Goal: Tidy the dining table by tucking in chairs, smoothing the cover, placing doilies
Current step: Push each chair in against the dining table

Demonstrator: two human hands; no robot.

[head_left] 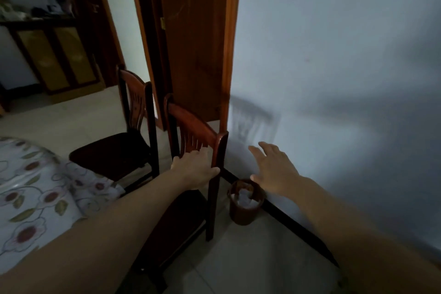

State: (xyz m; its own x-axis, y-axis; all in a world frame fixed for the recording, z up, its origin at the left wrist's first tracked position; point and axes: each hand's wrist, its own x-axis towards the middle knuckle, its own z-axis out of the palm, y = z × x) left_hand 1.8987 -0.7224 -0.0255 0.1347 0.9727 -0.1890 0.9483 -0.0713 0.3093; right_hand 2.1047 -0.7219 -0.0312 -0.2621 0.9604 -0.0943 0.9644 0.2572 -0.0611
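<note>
1. Two dark-framed wooden chairs with reddish slatted backs stood on the pale tiled floor [250,258], the nearer chair [198,126] beside the blue-grey wall [334,55], the farther chair [133,93] behind it near the brown wooden door [195,43].
2. The person's left hand [195,169] gripped the nearer chair's back, fingers over the slats and thumb hooked round its right post.
3. The right hand [274,167] hovered with fingers spread, holding nothing, above a small brown waste bin [245,205] with crumpled paper inside.
4. The flower-patterned table cover [35,193] lay at the left, just beside both chairs.
</note>
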